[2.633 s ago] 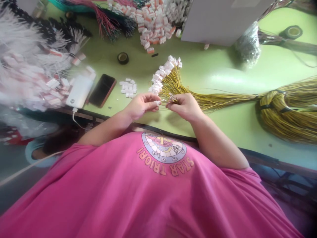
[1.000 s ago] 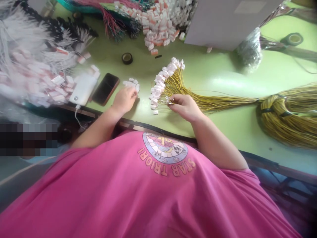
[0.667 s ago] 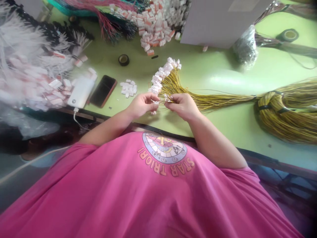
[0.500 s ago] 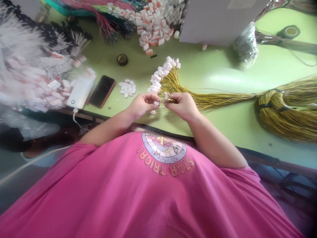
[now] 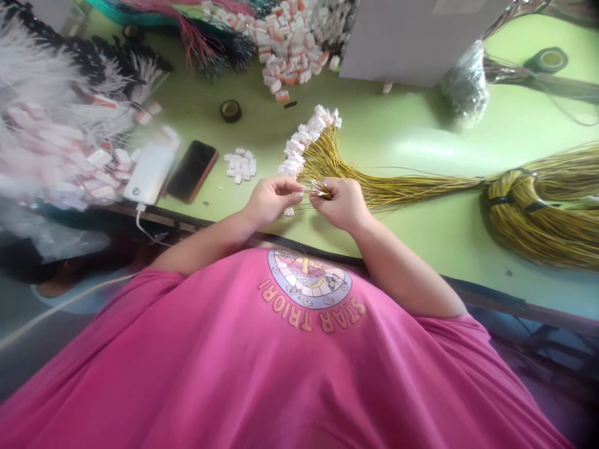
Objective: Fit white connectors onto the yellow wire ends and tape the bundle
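Wire ends with small silver tips (image 5: 318, 187) stick out from my right hand (image 5: 344, 202), which is closed around several yellow wires. Opposite it, my left hand (image 5: 271, 201) pinches with thumb and forefinger at a thin wire end (image 5: 306, 187); the fingers partly hide what they grip. Just behind the hands, a fan of yellow-and-dark wires (image 5: 330, 153) ends in a row of white plastic connectors (image 5: 299, 143). One white connector (image 5: 289, 212) shows below my left fingertips. A small cluster of loose white connectors (image 5: 241, 165) lies left of my hands.
A dark phone (image 5: 193, 171) and a white power bank (image 5: 152, 168) with a cable lie left. Black tape (image 5: 231, 111) sits behind. Piled connectors (image 5: 290, 50) and a grey box (image 5: 416, 40) stand at the back. Coiled yellow wire (image 5: 524, 218) lies right.
The white connector seen at my left fingertips is no longer visible there. My left fingers now pinch close to the silver wire tips; my right hand has barely moved.
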Demonstrator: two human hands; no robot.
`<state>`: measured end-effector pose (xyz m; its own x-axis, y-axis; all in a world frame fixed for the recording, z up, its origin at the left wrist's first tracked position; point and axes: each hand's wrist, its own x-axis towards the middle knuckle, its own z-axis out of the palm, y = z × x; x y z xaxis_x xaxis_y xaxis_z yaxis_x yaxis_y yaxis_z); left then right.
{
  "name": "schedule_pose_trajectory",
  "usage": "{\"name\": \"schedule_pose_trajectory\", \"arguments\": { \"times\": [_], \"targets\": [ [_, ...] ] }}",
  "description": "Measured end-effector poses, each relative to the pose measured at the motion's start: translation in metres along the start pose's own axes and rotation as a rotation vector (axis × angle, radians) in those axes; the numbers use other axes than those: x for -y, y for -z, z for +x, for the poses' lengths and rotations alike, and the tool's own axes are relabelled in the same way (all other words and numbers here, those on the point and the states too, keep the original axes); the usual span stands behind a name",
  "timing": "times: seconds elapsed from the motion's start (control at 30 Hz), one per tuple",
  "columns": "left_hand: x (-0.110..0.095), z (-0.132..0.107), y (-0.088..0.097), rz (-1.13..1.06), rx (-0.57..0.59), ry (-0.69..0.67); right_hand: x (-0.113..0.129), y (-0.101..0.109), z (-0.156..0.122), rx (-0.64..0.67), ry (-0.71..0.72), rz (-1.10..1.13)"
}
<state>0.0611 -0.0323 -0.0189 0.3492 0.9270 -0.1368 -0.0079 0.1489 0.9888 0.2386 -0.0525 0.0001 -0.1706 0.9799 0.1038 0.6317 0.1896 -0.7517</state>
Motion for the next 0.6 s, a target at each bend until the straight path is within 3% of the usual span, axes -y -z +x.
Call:
{"name": "schedule_pose_trajectory", "arguments": {
  "times": [0.1, 0.3, 0.5, 0.6],
  "targets": [
    [-0.0001, -0.0015, -0.0014, 0.066, 0.039, -0.06, -0.0007, -0.0004, 0.0004, 0.018, 0.004, -0.007],
    [0.0011, -0.002, -0.0022, 0.113, -0.018, -0.101, -0.0031, 0.0043, 0.0051, 0.114, -0.029, 0.023],
    [0.005, -0.0011, -0.005, 0.15, 0.049, -0.075, -0.0071, 0.0015, 0.0051, 0.146, -0.009, 0.041],
    [0.0031, -0.0045, 0.0034, 0.285, 0.094, -0.109, -0.0101, 0.0021, 0.0062, 0.169, 0.021, 0.037]
  ]
}}
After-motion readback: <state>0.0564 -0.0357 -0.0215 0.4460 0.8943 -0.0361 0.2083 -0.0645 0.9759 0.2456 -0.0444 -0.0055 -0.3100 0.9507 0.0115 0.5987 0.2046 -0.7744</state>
